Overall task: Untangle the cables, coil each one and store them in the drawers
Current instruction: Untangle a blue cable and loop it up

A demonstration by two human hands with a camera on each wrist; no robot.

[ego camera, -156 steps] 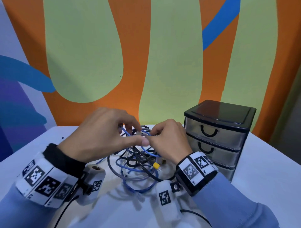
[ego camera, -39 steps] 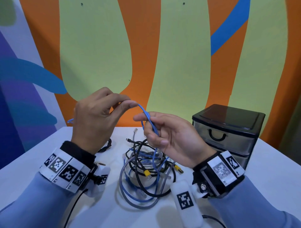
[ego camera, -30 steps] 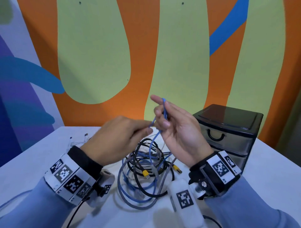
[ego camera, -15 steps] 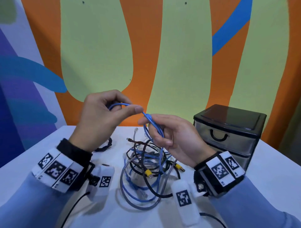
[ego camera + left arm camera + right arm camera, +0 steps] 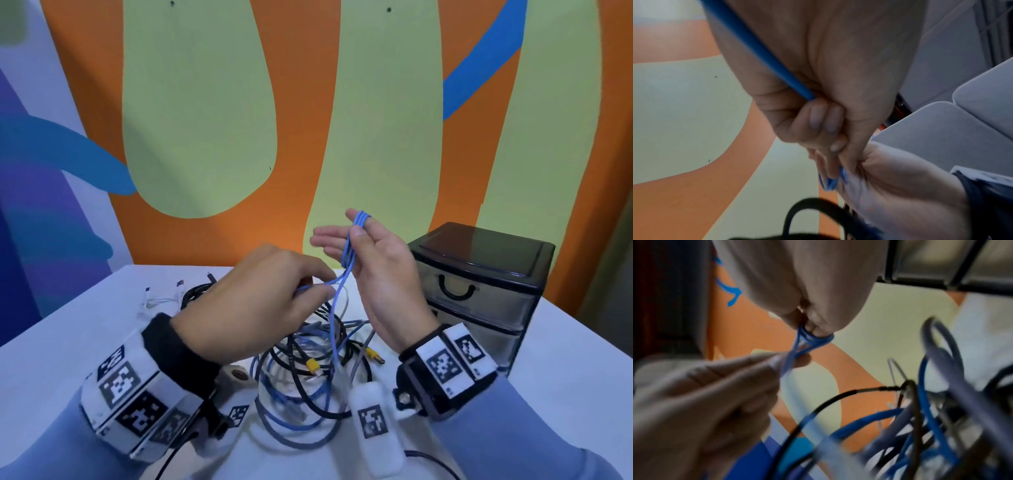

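Observation:
A thin blue cable (image 5: 350, 247) is wound in several loops over the raised fingertips of my right hand (image 5: 358, 228), whose thumb presses the loops; the other fingers stretch out. The loops (image 5: 809, 339) show close up in the right wrist view. My left hand (image 5: 325, 286) is just left of and below it, pinching the same cable's free run (image 5: 760, 53), which leads down into the tangle (image 5: 308, 370) of blue, grey and black cables on the white table (image 5: 565, 377). The black three-drawer unit (image 5: 479, 291) stands at the right with all drawers closed.
A white cable (image 5: 161, 301) and a black cable (image 5: 195, 294) lie apart at the back left of the table. A yellow-tipped plug (image 5: 311, 365) sits in the tangle. A painted wall stands behind the table.
My left hand came down from the upper left to just beside my right hand. The right hand rose and spread its fingers, with the blue loops now up on its fingertips.

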